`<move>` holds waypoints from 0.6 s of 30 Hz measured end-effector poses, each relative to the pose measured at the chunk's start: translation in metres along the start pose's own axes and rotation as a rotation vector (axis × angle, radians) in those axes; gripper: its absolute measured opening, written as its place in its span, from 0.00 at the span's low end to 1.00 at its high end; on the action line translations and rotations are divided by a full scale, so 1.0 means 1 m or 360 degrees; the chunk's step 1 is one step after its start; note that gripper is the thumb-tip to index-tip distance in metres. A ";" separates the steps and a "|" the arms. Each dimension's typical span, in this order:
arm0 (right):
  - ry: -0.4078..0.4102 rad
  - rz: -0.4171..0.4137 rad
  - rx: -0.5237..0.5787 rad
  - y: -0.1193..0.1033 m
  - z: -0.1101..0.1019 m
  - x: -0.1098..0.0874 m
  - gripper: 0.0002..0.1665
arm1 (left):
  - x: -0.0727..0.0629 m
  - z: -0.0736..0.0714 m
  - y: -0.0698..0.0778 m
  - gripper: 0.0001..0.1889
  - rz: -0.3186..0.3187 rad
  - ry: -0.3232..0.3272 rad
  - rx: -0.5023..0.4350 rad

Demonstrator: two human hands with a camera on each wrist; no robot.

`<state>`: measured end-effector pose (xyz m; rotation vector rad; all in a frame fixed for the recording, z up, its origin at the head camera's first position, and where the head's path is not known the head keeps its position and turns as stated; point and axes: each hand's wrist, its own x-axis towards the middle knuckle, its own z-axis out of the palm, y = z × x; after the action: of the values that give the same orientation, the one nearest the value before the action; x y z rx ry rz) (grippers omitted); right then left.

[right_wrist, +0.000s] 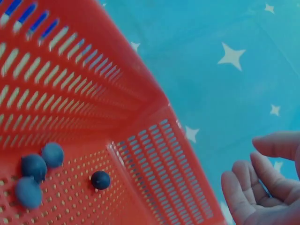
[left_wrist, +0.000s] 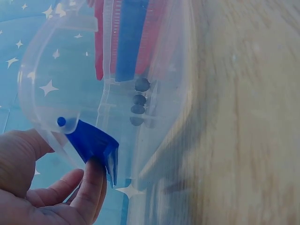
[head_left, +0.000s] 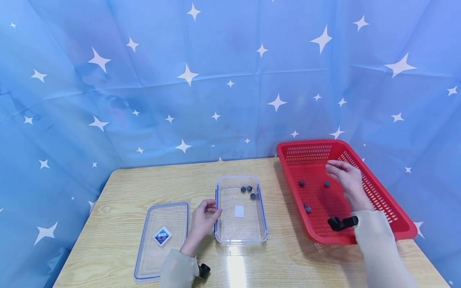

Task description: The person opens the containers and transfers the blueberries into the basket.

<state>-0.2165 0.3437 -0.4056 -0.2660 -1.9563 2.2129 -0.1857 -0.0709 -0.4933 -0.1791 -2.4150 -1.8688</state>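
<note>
My left hand grips the left side of a clear plastic food container, thumb at the rim and fingers on the outside. In the left wrist view a fingertip touches its blue latch. Several dark blueberries lie toward the container's far right corner. Above the red plastic basket, my right hand hovers with fingers loosely bent and nothing between them. More blueberries are spread on the basket floor; in the right wrist view a lone blueberry sits apart from a cluster.
Left of the container, the clear lid with a blue edge and a diamond label lies flat on the wooden table. A blue star-patterned curtain hangs behind. The basket's slotted walls rise around its floor.
</note>
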 end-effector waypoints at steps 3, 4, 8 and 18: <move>-0.0045 -0.0021 0.0034 -0.003 0.007 -0.004 0.06 | -0.004 -0.002 0.016 0.15 0.0014 -0.0008 -0.0004; -0.0060 -0.0031 0.0043 -0.005 0.011 -0.005 0.06 | -0.006 -0.003 0.022 0.15 0.0016 -0.0009 0.0003; -0.0099 -0.0077 0.0051 -0.009 0.025 -0.010 0.06 | -0.008 -0.003 0.028 0.15 0.0002 -0.0008 0.0031; -0.0152 -0.0121 0.0063 -0.013 0.058 -0.021 0.07 | 0.002 0.000 -0.011 0.17 0.0002 -0.0007 0.0020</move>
<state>-0.2102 0.2838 -0.3851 -0.0802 -1.9332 2.2515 -0.1892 -0.0733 -0.5039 -0.1840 -2.4284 -1.8544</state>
